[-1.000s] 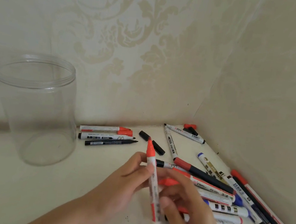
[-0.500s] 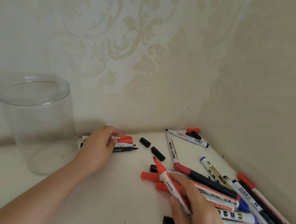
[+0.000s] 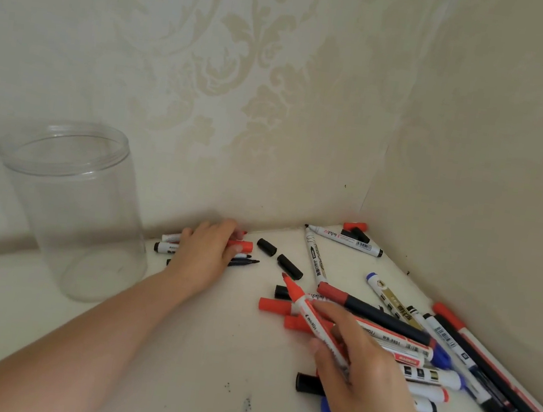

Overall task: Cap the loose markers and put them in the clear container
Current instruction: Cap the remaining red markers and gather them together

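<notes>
Red marker (image 3: 312,318): uncapped, gripped in right hand (image 3: 364,380), fingers curled round the barrel; long axis slants up-left, tip toward the wall.

Red cap (image 3: 242,246): on the table (image 3: 175,348) among the markers by the wall, at the fingertips of left hand (image 3: 205,252). The hand lies over that group; whether it pinches anything cannot be told. It is the nearer hand by far.

Container (image 3: 73,207): upright, open, nothing inside, just left of that group.

Remaining pile (image 3: 450,360): right corner.

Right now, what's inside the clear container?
Nothing shows inside the clear container; its bottom and the wall show through it. No marker is in it yet. The left hand covers markers beside it.
</notes>
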